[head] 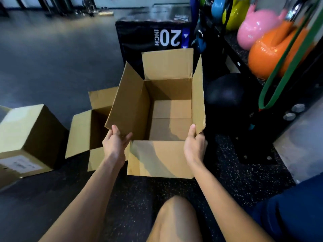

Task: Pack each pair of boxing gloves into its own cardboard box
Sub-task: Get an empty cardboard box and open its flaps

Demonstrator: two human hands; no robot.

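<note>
An open cardboard box [167, 119] stood on the floor [52, 58] straight in front of the kneeling person, its four flaps up and its inside bare. The left hand [115, 144] gripped the near corner of the left flap, and the right hand [194, 145] pinched the near corner of the right flap, thumb inside; holding both flaps apart likely kept the mouth wide for loading. No boxing gloves showed anywhere in view, so packing of this box had not begun.

Just to its left, touching or nearly so, a second open box [89, 130] lay with its flaps spread, partly hidden behind the left flap; whether it held anything could not be told. Farther left a closed box [26, 140] with a label sat tilted near the frame's edge. Behind the held box rose a black jump block [152, 34] marked 20 inch, and to the right a rack [253, 105] carried coloured kettlebells [267, 55], a dark ball [227, 91] and a green band [286, 70]. The rack crowded the right side, leaving little room there.
</note>
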